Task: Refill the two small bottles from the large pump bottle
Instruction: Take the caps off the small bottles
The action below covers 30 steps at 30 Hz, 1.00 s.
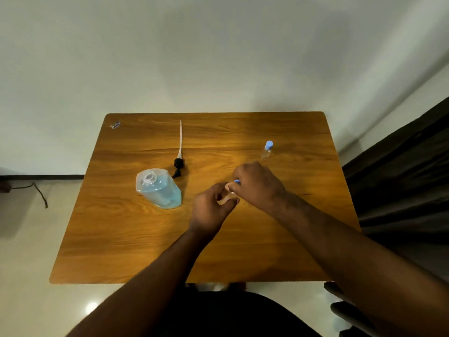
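The large clear bottle [159, 188] with blue liquid stands open on the wooden table [121, 239], its neck uncovered. Its black pump head [178, 166] with a long white tube lies flat behind it. My left hand [211, 207] grips a small clear bottle [229, 197] near the table's middle. My right hand [257, 184] pinches the blue cap [237, 182] at that bottle's top; most of the bottle is hidden by my fingers. A second small clear bottle [267, 149] with a blue cap stands upright farther back on the right.
A small bluish scrap [115, 124] lies at the table's far left corner. The table backs onto a white wall. A dark curtain [401, 171] hangs at the right, and a cable [36, 190] trails on the floor at the left.
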Tool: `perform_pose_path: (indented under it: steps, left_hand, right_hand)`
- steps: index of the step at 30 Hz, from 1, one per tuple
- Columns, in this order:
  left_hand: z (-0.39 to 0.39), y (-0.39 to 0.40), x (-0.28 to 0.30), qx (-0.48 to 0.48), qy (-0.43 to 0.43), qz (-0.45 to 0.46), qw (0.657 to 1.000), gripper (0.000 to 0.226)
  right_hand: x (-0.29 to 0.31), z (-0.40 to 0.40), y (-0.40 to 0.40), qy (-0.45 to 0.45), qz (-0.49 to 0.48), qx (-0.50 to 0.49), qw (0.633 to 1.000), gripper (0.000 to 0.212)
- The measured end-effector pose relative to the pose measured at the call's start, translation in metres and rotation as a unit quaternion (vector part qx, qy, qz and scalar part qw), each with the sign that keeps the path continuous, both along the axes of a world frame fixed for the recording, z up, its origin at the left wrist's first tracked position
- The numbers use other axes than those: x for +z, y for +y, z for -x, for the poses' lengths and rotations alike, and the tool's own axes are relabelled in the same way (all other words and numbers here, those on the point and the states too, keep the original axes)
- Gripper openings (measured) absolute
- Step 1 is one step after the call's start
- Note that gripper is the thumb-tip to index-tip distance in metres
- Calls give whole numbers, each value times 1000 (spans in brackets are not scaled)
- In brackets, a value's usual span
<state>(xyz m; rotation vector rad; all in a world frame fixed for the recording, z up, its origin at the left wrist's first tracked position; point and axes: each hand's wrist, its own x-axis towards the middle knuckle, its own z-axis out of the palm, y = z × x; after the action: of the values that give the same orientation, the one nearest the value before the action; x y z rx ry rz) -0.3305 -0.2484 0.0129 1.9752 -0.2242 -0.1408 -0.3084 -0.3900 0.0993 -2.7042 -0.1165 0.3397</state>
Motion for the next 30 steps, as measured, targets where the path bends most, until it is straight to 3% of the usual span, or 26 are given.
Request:
perform_pose_path:
  steps: [3,6,9,10,12,15,17,19,22,24,25,30]
  left_hand:
    - [1,16,3,-25,45,48,997,24]
    - [4,33,12,-48,53,77,994,19]
    - [-1,50,19,-67,38,82,994,25]
    - [-2,56,21,-71,28,77,994,25]
    - [-4,66,25,-73,3,57,996,29]
    - [-7,75,28,-90,-11,62,994,38]
    - [-5,77,25,-87,6,69,994,39]
    - [-1,79,22,-87,20,84,992,36]
    - [0,76,25,-74,10,73,994,34]
    - [-1,68,27,-69,8,61,996,30]
    - [-1,64,29,-61,13,61,996,28]
    - [0,54,34,-66,31,51,996,27]
  right_hand:
    - [8,8,3,21,-47,85,995,8]
    - [15,10,9,44,-106,112,987,24]
    - [24,9,20,58,-132,66,987,63]
    - [25,10,27,40,-119,33,992,63]
    - [28,12,41,-1,-81,-8,997,39]
    - [32,18,54,4,-81,7,997,16]
    - [36,22,54,35,-87,35,995,56]
    - [39,26,56,31,-68,13,997,76]
    - [35,26,64,-21,-1,-30,999,47]
    - [33,27,61,-34,-16,-3,999,16]
    - [35,27,55,-32,-31,22,999,12]
    - [37,23,38,0,-22,44,999,53]
